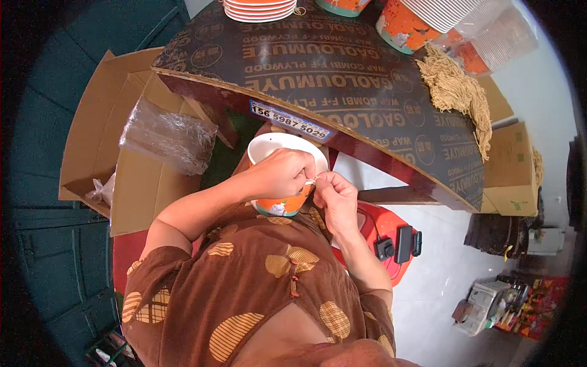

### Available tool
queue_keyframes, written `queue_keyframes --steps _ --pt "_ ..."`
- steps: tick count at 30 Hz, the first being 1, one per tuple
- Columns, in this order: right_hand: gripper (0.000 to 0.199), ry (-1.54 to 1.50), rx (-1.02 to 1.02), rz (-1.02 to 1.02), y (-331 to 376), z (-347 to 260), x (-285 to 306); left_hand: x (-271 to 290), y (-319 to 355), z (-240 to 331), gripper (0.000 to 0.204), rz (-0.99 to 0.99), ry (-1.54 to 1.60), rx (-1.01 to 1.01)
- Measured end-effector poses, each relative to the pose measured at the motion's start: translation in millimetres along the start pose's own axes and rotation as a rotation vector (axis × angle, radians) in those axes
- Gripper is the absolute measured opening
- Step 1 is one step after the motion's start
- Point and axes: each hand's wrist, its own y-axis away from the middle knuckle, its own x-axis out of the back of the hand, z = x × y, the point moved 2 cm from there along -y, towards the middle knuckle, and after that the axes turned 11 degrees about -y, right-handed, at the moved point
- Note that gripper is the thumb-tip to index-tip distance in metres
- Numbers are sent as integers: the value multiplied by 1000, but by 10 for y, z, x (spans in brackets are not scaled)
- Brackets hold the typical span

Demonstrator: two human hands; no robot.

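Observation:
An orange paper bucket (283, 204) with a white inside and a teal bottom edge rests in my lap, tilted, by the table's edge. My left hand (286, 166) reaches across its opening, fingers curled closed at the right side of the rim. There a short bit of cream cord (311, 181) shows between the fingertips of both hands. My right hand (335, 193) pinches at the cord from outside the bucket wall. Part of the left fingers and most of the cord are hidden behind the knuckles.
A dark plywood table (330, 79) spans the front, bearing stacked orange buckets (408, 25), a pile of orange-and-white lids (260, 11) and a bundle of cream cords (454, 88). An open cardboard box (131, 177) with clear plastic stands left. Small black devices (403, 243) lie on a red stool at right.

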Motion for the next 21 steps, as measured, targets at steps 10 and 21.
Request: queue_keyframes --steps 10,21 --pt "6 129 50 10 22 -6 -17 -52 -25 -18 13 -72 -60 -2" --pt "7 678 382 -15 179 -130 13 -13 -24 11 12 -71 2 48"
